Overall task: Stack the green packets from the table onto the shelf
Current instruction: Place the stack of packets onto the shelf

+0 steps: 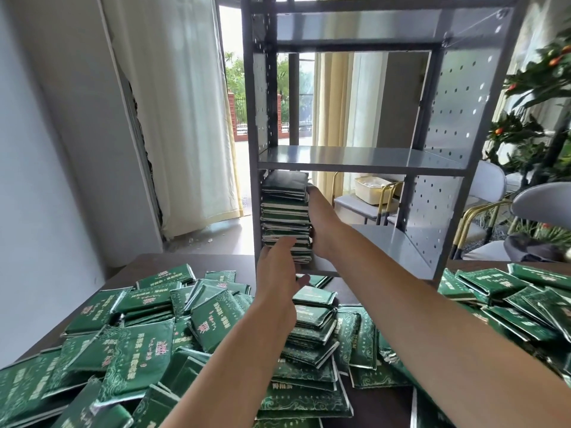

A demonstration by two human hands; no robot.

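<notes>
Already a tall stack (285, 216) of green packets stands at the left end of the shelf's (364, 157) lowest bay, its top close under the board above. The right hand (318, 223) lies flat against the right side of that stack, fingers straight and pressing, holding nothing. The left hand (276, 270) reaches toward the front of the stack low down, fingers extended and relaxed, touching or nearly touching the lower packets; it grips nothing either, as far as can be seen.

Most of the packets are not yet shelved. A loose heap (139, 341) covers the counter (197, 262) in front of and to the left of the shelf, some of it piled roughly under the left forearm, and a second heap (506, 298) lies to the right of the shelf.

Each packet looks like a flat foil pouch, light, slightly puffy and glossy, so it should slide easily on its neighbours. A tall column of them is likely to lean or fan out, which is probably why both hands are squaring it. For the next lot, taking a small bundle from the heap by its long edges, thumb on one side and fingers on the other, looks safest. With that column nearly at the board, a new column beside it, to the right, seems the sensible place.
</notes>
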